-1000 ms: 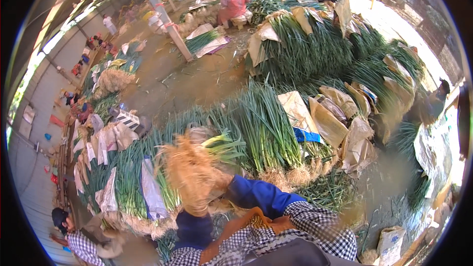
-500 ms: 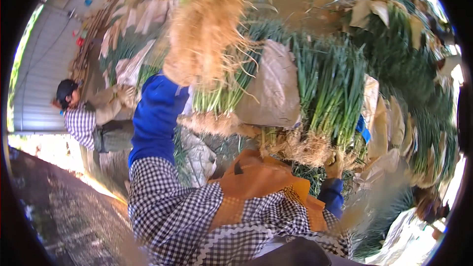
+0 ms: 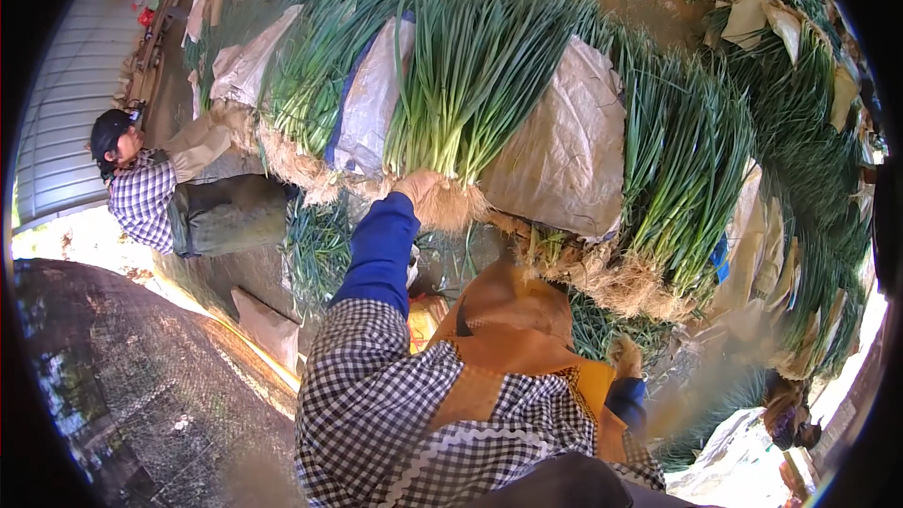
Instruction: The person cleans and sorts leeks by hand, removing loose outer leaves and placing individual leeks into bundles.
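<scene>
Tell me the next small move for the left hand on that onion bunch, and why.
Probably let go and draw the arm back. The left hand grips the root end of a green onion bunch that already lies flat on the pile, leaves pointing away, roots in line with the neighbouring bunches' roots, beside a grey sack. It looks settled, so holding on seems needless.
</scene>
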{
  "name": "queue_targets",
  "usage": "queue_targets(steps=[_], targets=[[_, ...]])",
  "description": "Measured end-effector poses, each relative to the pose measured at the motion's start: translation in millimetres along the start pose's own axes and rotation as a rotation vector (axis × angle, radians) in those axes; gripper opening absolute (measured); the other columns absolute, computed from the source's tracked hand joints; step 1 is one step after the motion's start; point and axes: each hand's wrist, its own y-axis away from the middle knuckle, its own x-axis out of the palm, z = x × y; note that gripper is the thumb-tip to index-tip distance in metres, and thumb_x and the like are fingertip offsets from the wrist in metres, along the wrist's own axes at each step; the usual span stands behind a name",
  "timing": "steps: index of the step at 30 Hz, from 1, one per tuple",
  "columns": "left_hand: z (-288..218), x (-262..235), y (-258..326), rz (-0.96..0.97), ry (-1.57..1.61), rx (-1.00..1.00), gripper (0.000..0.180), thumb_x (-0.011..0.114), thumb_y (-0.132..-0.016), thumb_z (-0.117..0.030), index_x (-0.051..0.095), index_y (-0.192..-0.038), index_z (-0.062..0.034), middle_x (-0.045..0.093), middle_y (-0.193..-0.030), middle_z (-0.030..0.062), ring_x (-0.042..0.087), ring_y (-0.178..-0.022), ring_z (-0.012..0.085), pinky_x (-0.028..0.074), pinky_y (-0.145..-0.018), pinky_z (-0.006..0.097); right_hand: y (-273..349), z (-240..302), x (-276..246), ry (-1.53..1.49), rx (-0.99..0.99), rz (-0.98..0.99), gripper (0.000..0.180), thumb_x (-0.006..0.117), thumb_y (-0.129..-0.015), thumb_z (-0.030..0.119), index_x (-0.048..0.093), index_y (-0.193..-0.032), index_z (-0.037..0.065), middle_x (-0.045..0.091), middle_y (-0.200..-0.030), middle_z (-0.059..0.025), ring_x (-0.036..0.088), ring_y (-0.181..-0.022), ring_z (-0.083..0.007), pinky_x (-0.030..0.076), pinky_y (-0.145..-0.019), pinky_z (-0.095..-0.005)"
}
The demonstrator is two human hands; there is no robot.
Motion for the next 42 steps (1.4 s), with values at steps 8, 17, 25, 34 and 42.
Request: queue_targets(steps=[8, 17, 25, 34, 42], targets=[[61.9, -84.9, -41.7, -0.211, -0.562, 0.135, 0.031, 0.068, -0.07, -0.013, 0.058, -0.095, 0.0029, 0.058, -0.08, 0.0093, 0.054, -0.075, 0.019, 0.043, -0.069, 0.028, -42.4, -101.5, -85.8, 0.518, 0.028, 0.09, 0.019, 0.053, -0.08, 0.019, 0.054, -0.084, 0.001, 0.051, -0.067, -0.0074, 0.044, -0.05, -0.0158, 0.036, -0.044, -0.0273], [30.1, 18.4, -13.1, -0.754, -1.474, 0.974, 0.055, 0.055, -0.081, -0.02, 0.034, -0.131, -0.0091, 0.026, -0.139, 0.0154, 0.027, -0.127, 0.0299, 0.026, -0.104, 0.039, 7.2, -76.4, -24.5, 1.189, 0.102, -0.135, 0.043, 0.056, -0.081, 0.023, 0.047, -0.118, 0.003, 0.053, -0.115, -0.0155, 0.053, -0.102, -0.0302, 0.043, -0.086, -0.0349], [64.0, 3.5, -61.2, -0.837, -1.407, 0.469, 0.035, 0.039, -0.09, -0.037, 0.053, -0.101, -0.007, 0.058, -0.078, 0.0102, 0.055, -0.068, 0.0211, 0.045, -0.055, 0.033, -117.4, 50.6, -16.5, 1.262, -0.922, -0.116, 0.021, 0.049, -0.084, 0.029, 0.06, -0.09, 0.012, 0.062, -0.089, -0.0061, 0.06, -0.08, -0.0268, 0.048, -0.067, -0.036], [135.7, 173.4, 0.0, -0.273, -1.306, 0.89, 0.034, 0.054, -0.085, -0.02, 0.051, -0.116, -0.008, 0.053, -0.118, 0.0099, 0.052, -0.104, 0.0192, 0.042, -0.091, 0.03, -161.9, 161.4, 72.1, 1.262, -0.325, -0.164, 0.05, 0.06, -0.072, 0.046, 0.06, -0.099, 0.004, 0.062, -0.097, -0.0151, 0.059, -0.091, -0.0285, 0.047, -0.078, -0.037], [237.7, 365.3, 22.7, 0.442, -0.088, -0.147, 0.035, 0.05, -0.089, -0.027, 0.046, -0.117, -0.0067, 0.06, -0.099, 0.0071, 0.058, -0.076, 0.0162, 0.049, -0.064, 0.024, -74.0, 101.6, 11.4, 0.526, -0.611, 0.383, 0.025, 0.063, -0.077, 0.026, 0.062, -0.095, 0.007, 0.06, -0.077, -0.0108, 0.057, -0.068, -0.0235, 0.047, -0.065, -0.0319]])
